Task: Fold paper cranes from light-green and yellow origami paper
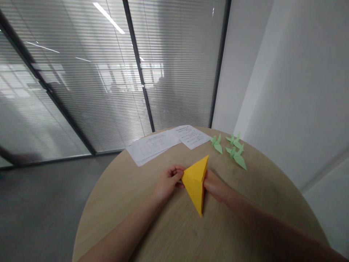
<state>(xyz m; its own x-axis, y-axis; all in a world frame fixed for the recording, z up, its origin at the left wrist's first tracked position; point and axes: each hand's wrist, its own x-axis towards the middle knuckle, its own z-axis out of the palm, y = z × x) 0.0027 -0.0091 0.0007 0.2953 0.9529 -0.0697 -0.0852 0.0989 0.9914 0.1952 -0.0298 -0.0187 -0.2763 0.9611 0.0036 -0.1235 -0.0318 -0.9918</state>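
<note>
A folded sheet of yellow paper (195,180) is held up between my two hands over the middle of the round table. It is shaped like a triangle, with one long point down toward me and another toward the back. My left hand (172,178) pinches its left corner between thumb and fingers. On the other side, my right hand (214,185) reaches to the open edge of the folds. The fingers of that hand are hidden behind or inside the paper, so their grip does not show.
Several printed white sheets (152,147) lie at the back left of the wooden table (120,203). Three light green paper cranes (239,159) stand at the back right. Beyond the table are a glass partition with blinds (180,94) and a white wall (294,94).
</note>
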